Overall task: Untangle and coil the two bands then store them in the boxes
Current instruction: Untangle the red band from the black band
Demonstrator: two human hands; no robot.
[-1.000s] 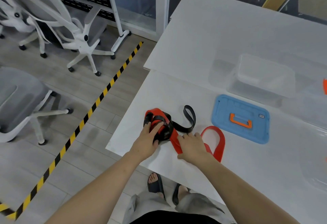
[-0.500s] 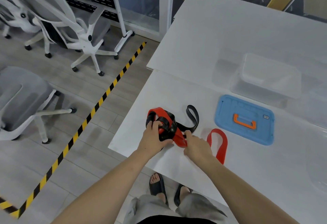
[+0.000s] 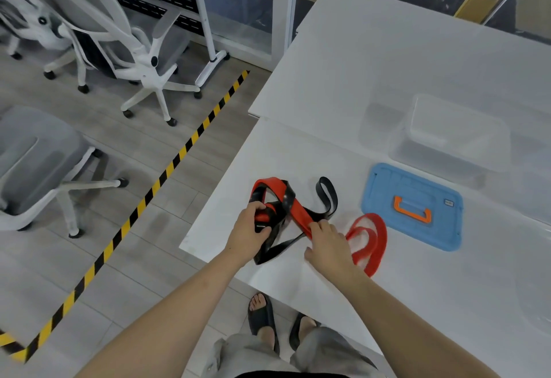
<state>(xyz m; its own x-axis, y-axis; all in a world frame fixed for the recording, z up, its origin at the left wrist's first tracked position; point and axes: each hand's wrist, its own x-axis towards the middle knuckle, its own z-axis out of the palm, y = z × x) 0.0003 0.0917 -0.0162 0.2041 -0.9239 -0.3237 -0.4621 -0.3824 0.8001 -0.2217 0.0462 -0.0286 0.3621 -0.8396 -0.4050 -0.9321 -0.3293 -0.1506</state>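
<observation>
— Left of the blue lid: gripping tangled red band and black band in curled left hand.
— Pinching red band (loop nearer the lid) with right hand, on table.

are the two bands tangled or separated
Tangled: the red band crosses through loops of the black band where the left hand grips them, while the right hand pinches the red band.

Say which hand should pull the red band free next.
Right. The right hand pinches the red band beside its free loop; the left hand grips the knotted part with the black band, likely better as anchor.
</observation>
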